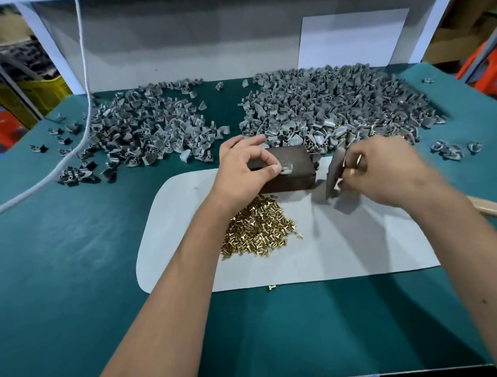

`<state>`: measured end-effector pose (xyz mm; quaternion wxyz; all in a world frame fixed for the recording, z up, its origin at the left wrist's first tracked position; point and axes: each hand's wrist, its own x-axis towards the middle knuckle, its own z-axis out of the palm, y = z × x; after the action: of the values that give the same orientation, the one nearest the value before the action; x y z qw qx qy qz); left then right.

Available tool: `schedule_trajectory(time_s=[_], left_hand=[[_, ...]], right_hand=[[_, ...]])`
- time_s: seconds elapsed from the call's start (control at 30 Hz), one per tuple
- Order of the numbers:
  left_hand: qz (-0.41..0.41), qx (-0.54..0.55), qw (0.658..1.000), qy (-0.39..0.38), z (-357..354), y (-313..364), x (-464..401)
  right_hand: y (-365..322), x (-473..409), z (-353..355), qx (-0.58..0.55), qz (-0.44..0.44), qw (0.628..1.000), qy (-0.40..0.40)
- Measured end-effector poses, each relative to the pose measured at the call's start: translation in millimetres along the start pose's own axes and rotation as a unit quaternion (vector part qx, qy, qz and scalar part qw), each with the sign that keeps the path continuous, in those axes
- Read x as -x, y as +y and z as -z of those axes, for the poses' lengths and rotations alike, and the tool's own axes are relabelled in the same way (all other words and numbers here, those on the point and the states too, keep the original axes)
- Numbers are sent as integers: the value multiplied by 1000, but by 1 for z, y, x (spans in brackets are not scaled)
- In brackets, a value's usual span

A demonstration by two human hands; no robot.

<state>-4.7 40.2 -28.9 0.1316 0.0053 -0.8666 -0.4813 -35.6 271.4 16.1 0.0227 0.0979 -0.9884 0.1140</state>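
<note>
I count two heaps of grey parts, the left heap (147, 129) and the right heap (336, 106), one brass rivet pile (257, 228) and one dark block (292, 159). My left hand (242, 165) pinches a small grey part (286, 169) on top of the block. My right hand (384, 171), motion-blurred, curls round a flat grey wedge (333, 177) just beside the block.

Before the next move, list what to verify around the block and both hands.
1. Left hand pinches small grey part on dark block: ok.
2. Part lying flat on block: cannot tell.
3. Right hand grips grey piece: ok, though blurred.
4. Brass rivets heaped on white mat by the block: ok.
5. Stray rivet off the mat, on green table: not ok.
</note>
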Motion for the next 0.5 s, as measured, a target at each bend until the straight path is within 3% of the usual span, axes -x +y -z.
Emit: schedule_trajectory(time_s=[0.17, 0.23, 0.33, 0.5], left_hand=[[7, 30, 999, -15, 3, 1, 1], [13, 43, 999, -12, 3, 1, 1], [14, 57, 998, -6, 3, 1, 1], [8, 88, 996, 1, 4, -1, -3]], right_hand=[[-3, 1, -8, 15, -11, 999, -48], [-8, -1, -5, 20, 15, 999, -29], [-24, -4, -1, -23, 93, 995, 40], [-57, -3, -6, -44, 245, 968, 23]])
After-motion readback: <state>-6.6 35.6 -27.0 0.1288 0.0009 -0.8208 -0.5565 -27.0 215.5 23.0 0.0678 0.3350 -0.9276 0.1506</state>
